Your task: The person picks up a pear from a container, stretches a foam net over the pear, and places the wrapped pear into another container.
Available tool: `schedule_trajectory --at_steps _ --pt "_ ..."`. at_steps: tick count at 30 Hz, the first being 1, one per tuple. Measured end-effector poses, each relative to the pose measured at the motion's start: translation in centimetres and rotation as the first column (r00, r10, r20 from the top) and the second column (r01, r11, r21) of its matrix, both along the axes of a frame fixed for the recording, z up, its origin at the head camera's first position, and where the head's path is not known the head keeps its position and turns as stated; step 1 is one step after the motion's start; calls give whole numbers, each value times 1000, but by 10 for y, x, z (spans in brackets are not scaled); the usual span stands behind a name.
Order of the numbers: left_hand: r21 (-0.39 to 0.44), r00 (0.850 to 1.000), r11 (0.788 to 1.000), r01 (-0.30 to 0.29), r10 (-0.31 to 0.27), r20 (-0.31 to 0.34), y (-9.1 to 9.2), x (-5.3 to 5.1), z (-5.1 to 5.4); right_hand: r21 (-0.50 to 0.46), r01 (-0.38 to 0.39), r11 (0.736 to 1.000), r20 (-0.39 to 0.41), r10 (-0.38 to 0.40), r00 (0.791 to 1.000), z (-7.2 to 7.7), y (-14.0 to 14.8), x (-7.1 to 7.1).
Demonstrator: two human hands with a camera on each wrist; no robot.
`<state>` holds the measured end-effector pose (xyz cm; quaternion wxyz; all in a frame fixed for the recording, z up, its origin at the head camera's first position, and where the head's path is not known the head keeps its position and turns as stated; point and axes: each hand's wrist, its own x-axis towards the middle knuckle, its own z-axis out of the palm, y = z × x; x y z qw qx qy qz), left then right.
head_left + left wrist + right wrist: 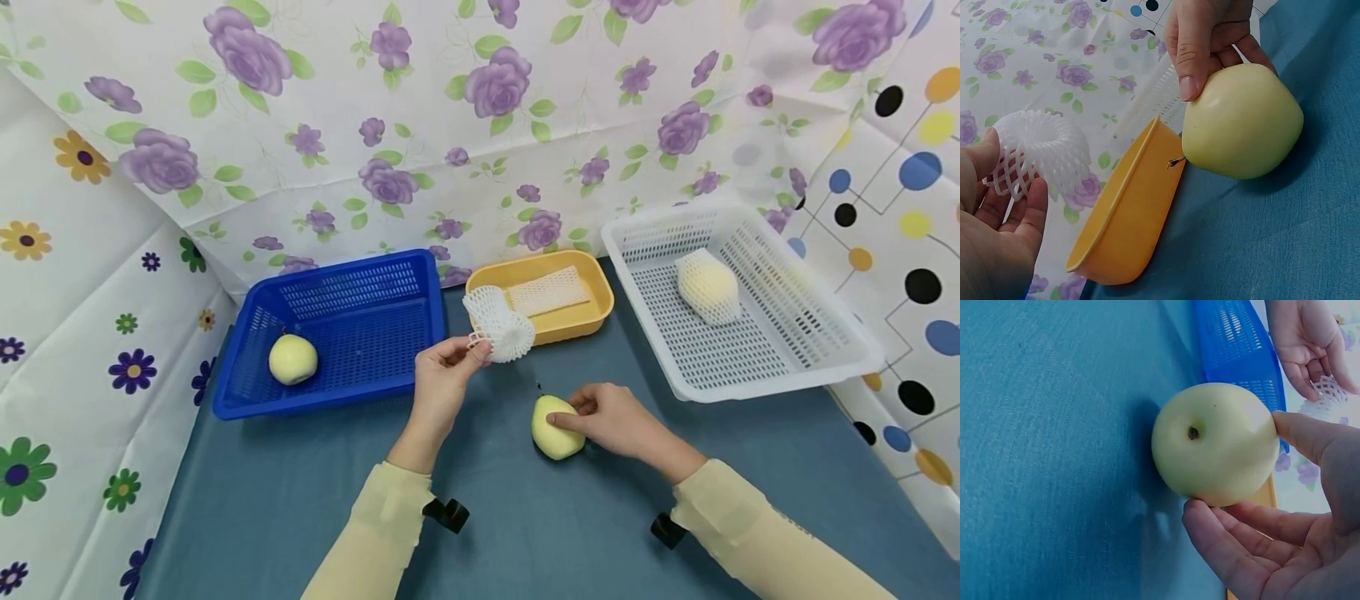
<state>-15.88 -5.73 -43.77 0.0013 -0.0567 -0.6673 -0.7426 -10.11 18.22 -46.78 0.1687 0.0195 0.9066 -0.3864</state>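
In the head view, the right hand (617, 419) gripped a pear (553, 433) at six o'clock from the yellow tray (573, 328). The left hand (441, 379) pinched a foam net (510, 333) at the pear's eleven.

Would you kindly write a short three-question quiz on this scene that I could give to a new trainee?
1. True or false: the yellow-green fruit held by the right hand is covered by a net.
2. Multiple choice: where is the net-covered fruit?
A) in the blue basket
B) in the yellow tray
C) in the white basket
3. Short answer: what does the left hand hold?

Key:
1. False; that fruit is bare.
2. C.
3. A white foam net, with no fruit inside it.
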Motion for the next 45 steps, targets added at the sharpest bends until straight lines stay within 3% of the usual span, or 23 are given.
schedule_trajectory --at_steps 10,12,15,17,20,24,29,33,38,41,45 --pt "-38 1000 999 5 -5 -9 -1 -1 -1 -11 21 1000 8 -21 1000 -3 -1 0" --pt "-77 999 997 10 -12 -30 -1 -1 -2 5 13 1000 21 -13 1000 -2 1 -1" --pt "-174 997 984 24 -37 -72 1 5 7 14 6 1000 18 -6 1000 1 6 -3" --pt "-243 993 969 40 -66 -100 2 9 13 -7 6 1000 -26 -7 1000 6 10 -7" --pt "-301 987 951 74 -112 -112 5 14 17 -91 5 996 -169 -21 985 15 13 -16" --pt "-354 984 929 104 -148 -99 8 11 4 -166 -67 984 -367 2 930 27 12 -28" --pt "-429 964 890 154 -230 -133 13 8 -11 -144 -196 970 -463 109 880 29 6 -39" --pt "-462 943 868 184 -289 -167 17 9 -16 -157 -212 965 -471 116 875 23 4 -44" --pt "-537 935 823 183 -315 -164 20 9 -23 -178 -170 969 -455 72 888 12 7 -45" --pt "-567 932 801 190 -328 -152 20 8 -28 -209 -214 954 -456 99 885 7 8 -46" --pt "-574 928 794 202 -343 -148 22 7 -33 -212 -306 928 -479 174 860 4 10 -47"
